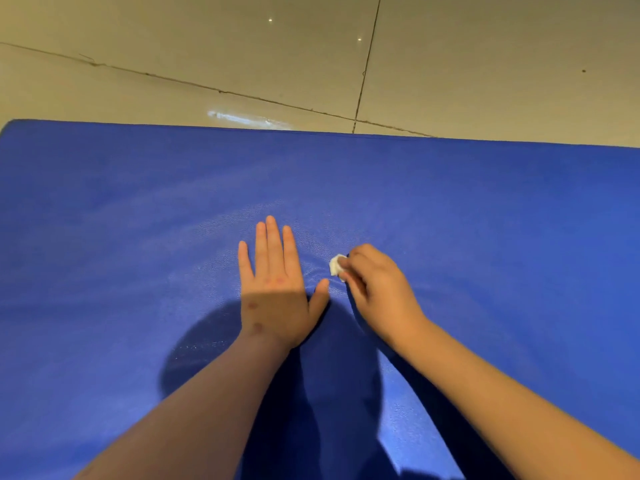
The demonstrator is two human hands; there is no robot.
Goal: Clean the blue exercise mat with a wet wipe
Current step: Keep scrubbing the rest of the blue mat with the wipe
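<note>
A blue exercise mat [138,220] fills most of the view, lying flat on the floor. My left hand [277,289] rests palm down on the mat near its middle, fingers straight and spread. Just to its right, my right hand [377,292] grips a small white wet wipe [335,265] and presses it onto the mat. Only a crumpled corner of the wipe shows beyond the curled fingers. The mat puckers slightly between the two hands.
Beige floor tiles [207,57] with dark grout lines lie beyond the mat's far edge [346,133]. My shadow falls on the mat below the hands.
</note>
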